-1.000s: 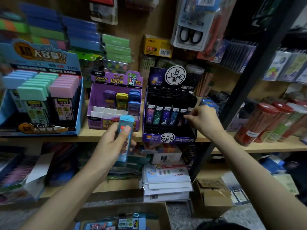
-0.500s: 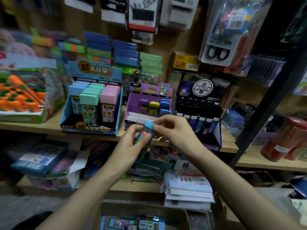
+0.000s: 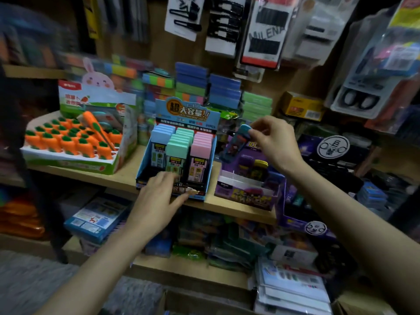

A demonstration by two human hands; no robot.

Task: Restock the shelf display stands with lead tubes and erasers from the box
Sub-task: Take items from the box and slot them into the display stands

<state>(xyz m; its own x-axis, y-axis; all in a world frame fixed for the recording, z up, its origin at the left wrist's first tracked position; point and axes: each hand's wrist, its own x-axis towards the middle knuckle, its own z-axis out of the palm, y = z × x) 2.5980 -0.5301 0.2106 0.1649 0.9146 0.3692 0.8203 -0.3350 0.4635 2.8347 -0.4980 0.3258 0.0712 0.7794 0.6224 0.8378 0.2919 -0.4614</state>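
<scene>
Bare left hand [image 3: 156, 201], bare right hand [image 3: 276, 142], bare forearms.
Uncovered along the whole visible length, from the lower left and lower right corners of the frame up to the fingertips [image 3: 169, 177]; slender build, narrow wrists.

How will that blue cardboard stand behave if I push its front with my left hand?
The blue stand looks like thin card, so under the left hand it would probably slide on the wooden shelf rather than tip. Packed rows of tubes likely keep it bottom-heavy. Its header may flex.
</scene>
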